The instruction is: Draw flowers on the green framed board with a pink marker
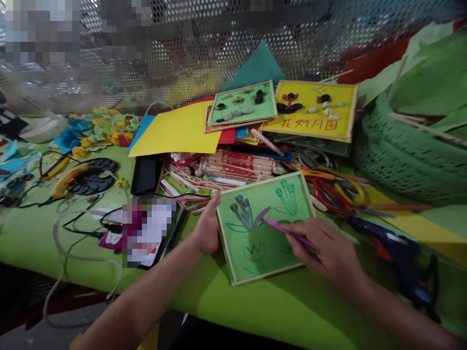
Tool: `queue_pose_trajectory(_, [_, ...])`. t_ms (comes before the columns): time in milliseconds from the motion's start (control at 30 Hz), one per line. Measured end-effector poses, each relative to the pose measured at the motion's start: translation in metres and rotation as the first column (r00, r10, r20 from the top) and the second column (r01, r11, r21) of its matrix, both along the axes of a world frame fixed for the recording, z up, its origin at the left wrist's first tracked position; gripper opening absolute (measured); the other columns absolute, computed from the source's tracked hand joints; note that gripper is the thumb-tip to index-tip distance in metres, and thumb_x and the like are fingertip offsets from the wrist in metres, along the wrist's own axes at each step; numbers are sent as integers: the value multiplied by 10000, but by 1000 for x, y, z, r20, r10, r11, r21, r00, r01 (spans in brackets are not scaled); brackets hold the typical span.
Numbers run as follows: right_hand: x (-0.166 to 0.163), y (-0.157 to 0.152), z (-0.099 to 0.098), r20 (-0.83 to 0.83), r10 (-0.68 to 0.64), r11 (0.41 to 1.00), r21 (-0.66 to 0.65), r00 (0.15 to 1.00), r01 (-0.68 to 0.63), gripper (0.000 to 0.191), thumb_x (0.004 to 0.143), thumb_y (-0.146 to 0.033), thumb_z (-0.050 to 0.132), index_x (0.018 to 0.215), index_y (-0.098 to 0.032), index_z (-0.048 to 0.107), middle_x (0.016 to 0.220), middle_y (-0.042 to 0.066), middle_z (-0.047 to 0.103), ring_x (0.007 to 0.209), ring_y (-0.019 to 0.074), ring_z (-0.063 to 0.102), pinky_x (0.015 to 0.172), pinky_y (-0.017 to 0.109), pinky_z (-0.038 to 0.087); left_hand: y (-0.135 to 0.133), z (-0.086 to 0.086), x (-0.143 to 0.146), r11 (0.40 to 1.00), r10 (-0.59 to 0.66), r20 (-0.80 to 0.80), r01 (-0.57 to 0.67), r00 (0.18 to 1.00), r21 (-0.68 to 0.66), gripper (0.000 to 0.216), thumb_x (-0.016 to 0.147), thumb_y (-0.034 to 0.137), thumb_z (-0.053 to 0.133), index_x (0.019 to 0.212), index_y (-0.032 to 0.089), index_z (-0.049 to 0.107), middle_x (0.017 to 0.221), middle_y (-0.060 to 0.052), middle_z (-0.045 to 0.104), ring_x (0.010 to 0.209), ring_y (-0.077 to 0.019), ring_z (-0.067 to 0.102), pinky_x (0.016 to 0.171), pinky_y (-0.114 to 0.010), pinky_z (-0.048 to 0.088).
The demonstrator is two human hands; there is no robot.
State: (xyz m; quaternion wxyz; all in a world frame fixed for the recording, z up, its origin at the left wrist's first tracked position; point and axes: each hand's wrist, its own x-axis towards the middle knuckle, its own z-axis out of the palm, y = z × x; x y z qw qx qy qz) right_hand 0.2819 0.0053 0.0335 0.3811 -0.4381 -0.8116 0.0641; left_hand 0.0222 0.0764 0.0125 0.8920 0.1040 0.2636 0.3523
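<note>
A green picture board (268, 253) with a pale wooden stick border lies tilted on the green-covered table. It shows flowers drawn in green line, and one bunch at the upper left has purple stems and a filled purple leaf. My left hand (208, 228) grips the board's left edge, thumb up along the border; the other fingers are partly hidden. In my right hand (324, 245) is a slim purple pen (280, 228), pinched between thumb and fingers. Its tip meets the purple leaf. The right hand covers the board's lower right corner.
Finished-looking green (242, 104) and yellow pebble pictures (315, 109) lie behind, by yellow paper (178, 129) and bundled sticks (237, 163). Right are scissors (332, 194), a glue gun (390, 253) and a green basket (394, 150). Left are a phone (151, 236), cables and an orange-handled glue gun (69, 180).
</note>
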Motion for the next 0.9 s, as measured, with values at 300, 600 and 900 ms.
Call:
queue_pose_trajectory(300, [1, 2, 2, -4, -35, 999, -2, 999, 35, 186, 963, -136, 614, 1105, -227, 691, 869, 26, 736, 727, 178, 685, 658, 298, 538, -1, 3, 0, 1000, -10, 9, 10, 1000, 13, 619, 990, 587, 503, 1346, 111, 677, 1192, -153, 773, 1207, -344, 699, 1182, -508, 395])
queue_pose_trajectory(600, [4, 3, 4, -22, -82, 997, 12, 996, 82, 225, 963, -124, 602, 1134, -248, 678, 900, 34, 748, 755, 189, 707, 669, 309, 561, -3, 4, 1, 998, -3, -30, 6, 1000, 70, 630, 979, 608, 524, 1296, 95, 707, 1230, -167, 757, 1231, -350, 685, 1203, -517, 368])
queue_pose_trajectory(900, [8, 5, 2, -13, -110, 994, 14, 994, 110, 199, 975, -158, 600, 1140, -245, 672, 927, 37, 754, 795, 195, 723, 706, 312, 579, -1, 1, -2, 996, -47, 39, 43, 998, 84, 642, 988, 631, 497, 1262, 99, 727, 1240, -170, 751, 1201, -337, 703, 1191, -493, 384])
